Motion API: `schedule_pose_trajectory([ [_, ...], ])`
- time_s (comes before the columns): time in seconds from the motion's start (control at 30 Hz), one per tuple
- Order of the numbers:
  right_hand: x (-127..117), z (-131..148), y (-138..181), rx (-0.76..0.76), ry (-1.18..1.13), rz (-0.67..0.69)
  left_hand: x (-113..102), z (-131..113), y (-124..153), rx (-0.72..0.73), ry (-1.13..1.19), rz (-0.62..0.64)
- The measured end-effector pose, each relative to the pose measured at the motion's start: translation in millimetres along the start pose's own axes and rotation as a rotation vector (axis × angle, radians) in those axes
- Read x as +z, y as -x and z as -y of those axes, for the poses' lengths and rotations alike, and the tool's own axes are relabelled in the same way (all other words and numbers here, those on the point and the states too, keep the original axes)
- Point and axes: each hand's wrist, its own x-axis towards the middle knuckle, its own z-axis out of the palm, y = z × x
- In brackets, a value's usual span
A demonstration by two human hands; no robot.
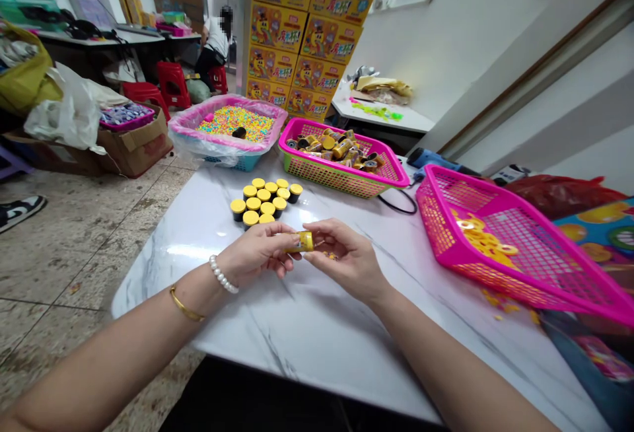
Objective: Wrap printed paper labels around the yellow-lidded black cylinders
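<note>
My left hand (262,247) holds a small yellow printed cup (304,241) on its side, fingers around its body and the end turned toward my right hand. My right hand (349,257) is cupped close against that end, its fingertips near the rim. In its curled palm lie some tiny coloured pellets (331,255). Just beyond my left hand, several black cups with yellow lids (253,203) stand upright in a cluster on the white marbled table (317,326).
A plastic-lined basin (181,129) of coloured pellets stands at the back left. Beside it, a pink-rimmed basket (337,184) holds more cups. On the right, a pink basket (475,280) contains yellow rings. Yellow boxes (280,26) are stacked behind; a person (216,36) sits farther off.
</note>
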Motion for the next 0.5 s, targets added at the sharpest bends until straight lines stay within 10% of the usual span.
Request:
schedule_pose_trajectory([
  [0.2,6.6,5.0,-0.1,0.175,-0.066,-0.197,3.9,0.0,0.8,-0.024,-0.038,0.002],
  [0.5,3.2,4.5,-7.2,0.329,-0.333,-0.048,2.9,0.0,-0.5,0.089,-0.059,-0.094],
])
